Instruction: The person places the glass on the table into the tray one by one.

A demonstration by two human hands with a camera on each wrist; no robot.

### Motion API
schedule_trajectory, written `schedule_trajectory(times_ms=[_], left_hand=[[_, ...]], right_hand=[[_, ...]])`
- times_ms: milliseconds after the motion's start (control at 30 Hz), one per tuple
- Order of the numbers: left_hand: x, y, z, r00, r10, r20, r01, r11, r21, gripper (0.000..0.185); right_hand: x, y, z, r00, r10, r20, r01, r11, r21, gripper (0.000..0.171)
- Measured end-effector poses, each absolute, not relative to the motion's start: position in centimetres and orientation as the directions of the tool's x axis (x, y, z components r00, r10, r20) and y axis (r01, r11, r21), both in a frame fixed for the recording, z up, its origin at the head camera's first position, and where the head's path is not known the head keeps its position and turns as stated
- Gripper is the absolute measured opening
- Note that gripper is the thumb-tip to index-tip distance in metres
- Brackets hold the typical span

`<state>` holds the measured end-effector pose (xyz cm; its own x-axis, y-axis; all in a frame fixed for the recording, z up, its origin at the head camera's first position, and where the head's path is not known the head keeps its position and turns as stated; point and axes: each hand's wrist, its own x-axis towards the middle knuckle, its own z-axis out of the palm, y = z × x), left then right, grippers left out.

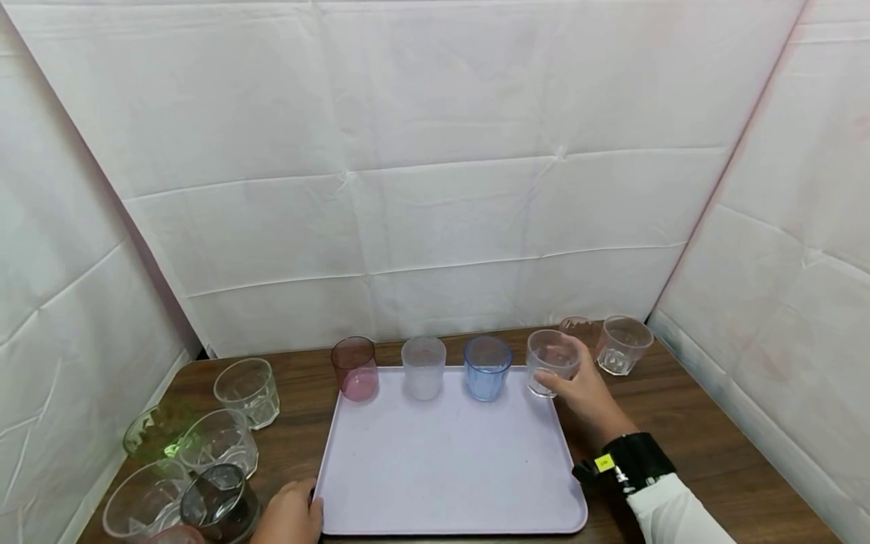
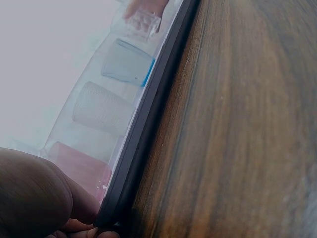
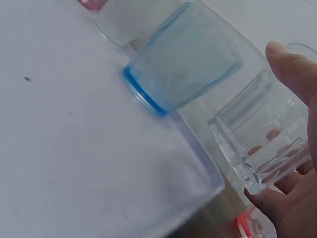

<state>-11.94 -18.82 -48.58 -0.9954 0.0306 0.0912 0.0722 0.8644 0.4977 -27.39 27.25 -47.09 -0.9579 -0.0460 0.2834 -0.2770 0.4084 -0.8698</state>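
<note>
White cloth [image 1: 435, 189] hangs in front of you and along both sides of the brown wooden surface [image 1: 680, 427]. On that surface lies the pale lilac tray [image 1: 448, 468]. Your left grip [image 1: 288, 514] is clamped on the tray's left edge, close to the near corner. Your right grip [image 1: 590, 389] is at the tray's far right corner, thumb and fingers curled around a clear glass tumbler [image 1: 552, 351]; I cannot tell whether its base touches the tray. To its left, spaced apart along the tray's far edge, stand a blue tumbler [image 1: 487, 369], a frosted tumbler [image 1: 424, 369] and a plum-tinted tumbler [image 1: 356, 370]. Another clear tumbler [image 1: 621, 347] stands on the surface beyond your right grip, near a partly hidden pink-tinted glass [image 1: 578, 326]. Left of the tray, three clear glasses [image 1: 248, 391] crowd together with a green glass [image 1: 158, 432] and a smoky grey glass [image 1: 223, 505]
</note>
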Motion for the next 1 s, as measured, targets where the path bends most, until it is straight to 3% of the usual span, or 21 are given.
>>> schedule_trajectory(times_ms=[1000], left_hand=[[-12.1, -18.8, -48.3, -0.999, 0.008, 0.031, 0.023, 0.855, 0.518, 0.023]], right_hand=[[-28.7, 25.2, -49.0, -0.978, -0.076, 0.196, -0.208, 0.486, -0.849, 0.1]])
